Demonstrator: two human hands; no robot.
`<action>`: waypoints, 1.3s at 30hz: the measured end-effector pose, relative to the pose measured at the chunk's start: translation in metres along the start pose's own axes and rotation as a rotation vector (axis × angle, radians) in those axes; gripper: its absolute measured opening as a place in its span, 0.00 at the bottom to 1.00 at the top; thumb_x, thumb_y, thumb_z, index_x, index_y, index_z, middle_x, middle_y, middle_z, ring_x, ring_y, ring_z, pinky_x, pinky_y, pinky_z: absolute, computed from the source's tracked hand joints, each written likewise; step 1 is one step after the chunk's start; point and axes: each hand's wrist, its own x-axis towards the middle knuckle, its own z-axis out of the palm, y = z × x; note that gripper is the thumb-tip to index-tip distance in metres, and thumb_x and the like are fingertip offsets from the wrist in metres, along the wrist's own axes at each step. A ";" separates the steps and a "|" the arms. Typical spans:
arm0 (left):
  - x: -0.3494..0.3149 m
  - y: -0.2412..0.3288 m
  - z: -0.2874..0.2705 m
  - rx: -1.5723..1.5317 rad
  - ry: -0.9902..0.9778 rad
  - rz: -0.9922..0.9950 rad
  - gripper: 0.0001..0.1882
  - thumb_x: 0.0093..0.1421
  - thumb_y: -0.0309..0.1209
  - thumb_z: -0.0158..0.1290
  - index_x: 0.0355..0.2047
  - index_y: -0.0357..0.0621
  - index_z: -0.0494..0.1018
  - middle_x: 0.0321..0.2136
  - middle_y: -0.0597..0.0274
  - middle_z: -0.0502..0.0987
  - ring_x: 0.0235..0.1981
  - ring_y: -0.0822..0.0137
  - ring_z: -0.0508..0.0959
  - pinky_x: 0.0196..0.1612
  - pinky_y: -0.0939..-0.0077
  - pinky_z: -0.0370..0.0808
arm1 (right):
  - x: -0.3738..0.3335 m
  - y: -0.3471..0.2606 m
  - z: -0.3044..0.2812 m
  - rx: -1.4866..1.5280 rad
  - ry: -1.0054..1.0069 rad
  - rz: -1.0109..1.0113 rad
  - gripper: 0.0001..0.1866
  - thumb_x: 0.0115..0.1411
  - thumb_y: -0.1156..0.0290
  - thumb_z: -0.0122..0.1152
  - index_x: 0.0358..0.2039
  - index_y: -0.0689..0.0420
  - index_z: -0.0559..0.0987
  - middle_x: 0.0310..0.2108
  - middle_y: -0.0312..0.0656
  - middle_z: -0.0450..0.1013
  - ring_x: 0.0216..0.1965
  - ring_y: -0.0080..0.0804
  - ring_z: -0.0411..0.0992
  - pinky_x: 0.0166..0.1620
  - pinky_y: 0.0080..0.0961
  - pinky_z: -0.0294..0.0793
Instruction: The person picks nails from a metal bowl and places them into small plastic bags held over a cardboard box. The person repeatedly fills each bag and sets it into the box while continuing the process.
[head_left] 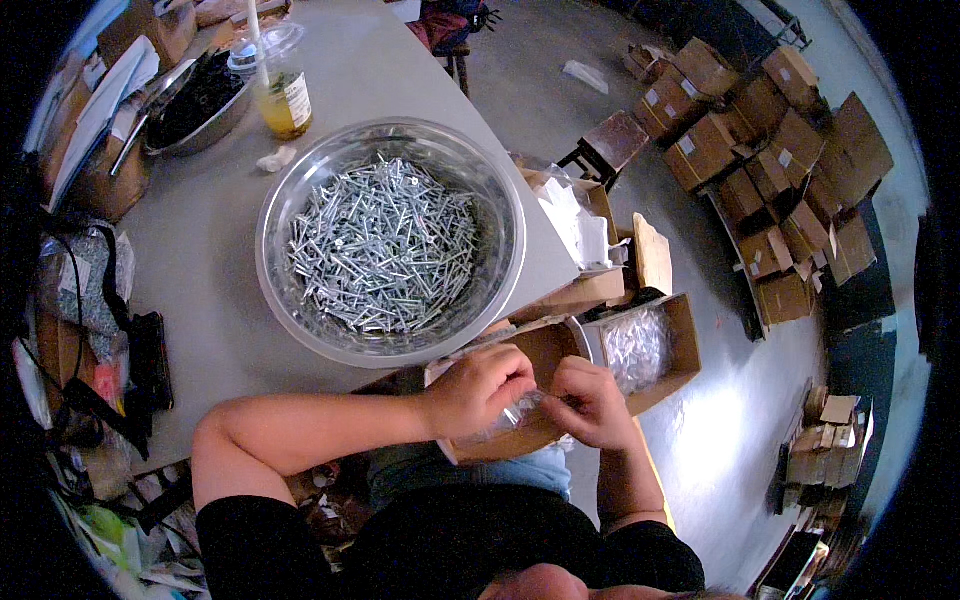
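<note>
Between my two hands a small clear plastic bag [520, 408] is stretched. My left hand [485, 388] is closed on its left edge, and my right hand [590, 402] pinches the other side. Both hands are over an open cardboard box [530, 440] at my lap, just off the table's near edge; more clear plastic lies inside it. A large steel bowl [290, 325] stands on the table beyond my left hand. It is heaped with silver screws [385, 245]. Whether the small bag has anything in it I cannot make out.
Right of my hands, another carton [680, 350] holds clear plastic packets [640, 350]. A plastic cup [285, 105] with yellow liquid stands behind the bowl on the grey table [200, 300]. Black cables and a bag of hardware [90, 280] crowd the left. Stacked cartons [770, 180] fill the far right.
</note>
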 end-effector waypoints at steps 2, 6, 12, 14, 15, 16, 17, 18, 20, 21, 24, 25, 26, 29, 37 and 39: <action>0.001 -0.003 -0.003 -0.023 0.060 -0.059 0.06 0.61 0.27 0.50 0.31 0.38 0.67 0.26 0.56 0.70 0.29 0.59 0.72 0.34 0.67 0.69 | -0.014 0.017 -0.012 -0.040 -0.007 0.079 0.08 0.48 0.75 0.62 0.21 0.61 0.71 0.20 0.45 0.66 0.25 0.43 0.68 0.28 0.33 0.67; 0.005 -0.005 -0.004 -0.206 0.089 -0.183 0.07 0.63 0.29 0.50 0.33 0.39 0.66 0.25 0.64 0.67 0.26 0.71 0.68 0.32 0.76 0.67 | -0.042 0.030 -0.049 -0.406 0.420 0.431 0.13 0.47 0.72 0.68 0.16 0.61 0.71 0.17 0.44 0.67 0.18 0.36 0.66 0.24 0.31 0.65; 0.004 0.003 -0.005 -0.108 0.100 -0.178 0.07 0.62 0.29 0.52 0.33 0.40 0.66 0.25 0.67 0.66 0.27 0.75 0.67 0.32 0.78 0.68 | -0.040 0.056 0.013 -0.599 -0.085 0.440 0.13 0.49 0.64 0.66 0.30 0.57 0.75 0.32 0.49 0.74 0.33 0.44 0.75 0.35 0.36 0.75; 0.006 0.003 -0.006 -0.126 0.080 -0.179 0.07 0.61 0.28 0.52 0.33 0.39 0.66 0.26 0.66 0.67 0.27 0.75 0.68 0.32 0.78 0.68 | -0.043 0.063 0.052 -0.690 -0.183 0.313 0.15 0.50 0.63 0.62 0.37 0.54 0.74 0.37 0.49 0.73 0.38 0.45 0.75 0.38 0.37 0.77; 0.005 0.002 -0.005 -0.141 0.072 -0.187 0.07 0.61 0.28 0.52 0.34 0.40 0.66 0.26 0.66 0.67 0.27 0.75 0.68 0.32 0.78 0.69 | -0.039 0.059 0.068 -0.684 -0.175 0.276 0.16 0.50 0.63 0.60 0.39 0.53 0.74 0.39 0.49 0.73 0.39 0.45 0.74 0.39 0.37 0.77; 0.005 0.002 -0.005 -0.155 0.062 -0.194 0.07 0.60 0.28 0.52 0.34 0.40 0.66 0.27 0.65 0.67 0.27 0.75 0.69 0.32 0.77 0.69 | -0.036 0.061 0.079 -0.742 -0.188 0.301 0.12 0.51 0.63 0.58 0.36 0.52 0.75 0.37 0.48 0.73 0.39 0.45 0.75 0.40 0.38 0.77; 0.006 0.003 -0.006 -0.131 0.044 -0.197 0.07 0.60 0.27 0.53 0.33 0.39 0.67 0.27 0.64 0.67 0.28 0.73 0.69 0.32 0.77 0.69 | -0.038 0.067 0.083 -0.723 -0.203 0.298 0.11 0.51 0.63 0.58 0.35 0.52 0.76 0.37 0.48 0.73 0.38 0.45 0.75 0.40 0.39 0.77; 0.007 0.003 -0.007 -0.110 0.034 -0.199 0.07 0.59 0.27 0.53 0.33 0.39 0.67 0.27 0.63 0.68 0.28 0.72 0.70 0.33 0.76 0.69 | -0.035 0.070 0.084 -0.707 -0.225 0.291 0.11 0.51 0.63 0.57 0.34 0.52 0.76 0.36 0.47 0.73 0.38 0.45 0.75 0.40 0.39 0.77; 0.007 0.002 -0.007 -0.067 0.010 -0.208 0.08 0.57 0.27 0.54 0.33 0.38 0.67 0.28 0.60 0.69 0.29 0.70 0.71 0.34 0.74 0.70 | -0.036 0.070 0.075 -0.625 -0.266 0.301 0.10 0.51 0.63 0.59 0.32 0.53 0.77 0.34 0.46 0.74 0.35 0.47 0.76 0.38 0.40 0.77; 0.005 -0.001 -0.007 -0.045 0.003 -0.216 0.08 0.57 0.27 0.55 0.34 0.38 0.68 0.29 0.59 0.70 0.29 0.68 0.72 0.34 0.73 0.71 | -0.035 0.067 0.066 -0.551 -0.278 0.305 0.10 0.51 0.64 0.59 0.32 0.53 0.77 0.34 0.46 0.75 0.35 0.48 0.76 0.37 0.41 0.77; -0.001 -0.011 -0.003 0.036 -0.046 -0.193 0.12 0.55 0.29 0.57 0.36 0.37 0.70 0.32 0.54 0.74 0.32 0.65 0.74 0.37 0.71 0.72 | -0.031 0.055 0.034 -0.340 -0.332 0.365 0.09 0.53 0.69 0.61 0.34 0.57 0.79 0.32 0.47 0.77 0.34 0.45 0.76 0.38 0.34 0.75; -0.004 -0.016 -0.001 0.068 -0.064 -0.179 0.13 0.54 0.30 0.57 0.37 0.36 0.70 0.33 0.52 0.75 0.32 0.64 0.75 0.37 0.70 0.72 | -0.028 0.046 0.025 -0.202 -0.288 0.378 0.09 0.53 0.69 0.61 0.34 0.58 0.79 0.31 0.47 0.77 0.34 0.43 0.76 0.38 0.34 0.75; -0.009 -0.022 0.001 0.073 -0.098 -0.163 0.14 0.54 0.31 0.58 0.38 0.36 0.71 0.33 0.53 0.75 0.32 0.64 0.75 0.37 0.70 0.72 | -0.025 0.037 0.018 -0.064 -0.245 0.389 0.08 0.54 0.70 0.61 0.34 0.58 0.79 0.30 0.47 0.77 0.33 0.41 0.77 0.38 0.34 0.76; -0.010 -0.026 0.002 0.050 -0.261 -0.209 0.15 0.54 0.32 0.58 0.39 0.37 0.71 0.33 0.56 0.77 0.31 0.67 0.76 0.37 0.70 0.73 | -0.026 0.031 0.007 0.215 -0.143 0.403 0.07 0.56 0.73 0.60 0.36 0.60 0.79 0.29 0.45 0.76 0.32 0.34 0.76 0.39 0.29 0.75; -0.002 -0.020 0.000 -0.494 -0.095 -0.542 0.04 0.59 0.27 0.55 0.33 0.40 0.73 0.26 0.68 0.75 0.27 0.77 0.74 0.32 0.81 0.73 | -0.018 0.036 -0.004 0.120 -0.242 0.415 0.04 0.57 0.78 0.59 0.34 0.62 0.76 0.31 0.38 0.76 0.33 0.24 0.74 0.37 0.22 0.73; -0.003 -0.017 0.001 -0.349 -0.067 -0.428 0.05 0.58 0.28 0.55 0.32 0.39 0.75 0.27 0.64 0.77 0.28 0.73 0.75 0.34 0.77 0.73 | -0.002 0.014 -0.017 -0.028 -0.151 0.427 0.06 0.55 0.74 0.61 0.34 0.60 0.77 0.31 0.44 0.75 0.32 0.33 0.74 0.37 0.28 0.74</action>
